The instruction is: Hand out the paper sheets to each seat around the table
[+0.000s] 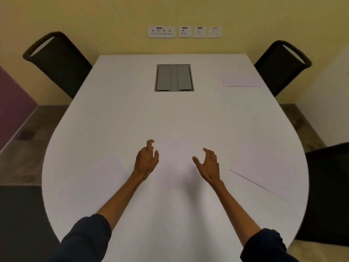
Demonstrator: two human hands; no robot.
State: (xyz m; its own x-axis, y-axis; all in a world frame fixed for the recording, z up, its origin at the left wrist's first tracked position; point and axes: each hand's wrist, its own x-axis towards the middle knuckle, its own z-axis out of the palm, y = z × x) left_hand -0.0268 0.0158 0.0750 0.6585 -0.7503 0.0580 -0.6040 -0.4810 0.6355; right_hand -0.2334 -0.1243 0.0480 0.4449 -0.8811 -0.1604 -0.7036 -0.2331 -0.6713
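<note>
two bare forearms reach forward from the bottom of the view, each coming out of a dark sleeve pushed up near the elbow. the left hand (pixel 146 160) is held with its back turned outward to the left, fingers loosely curled, the index finger hooked highest and the thumb pointing inward. the right hand (pixel 208 164) mirrors it, fingers bent and spread, thumb stretched inward toward the left hand. the palms face each other across a gap, well apart. both hands are empty and unclenched. whether the fingertips touch the surface below cannot be told.
</note>
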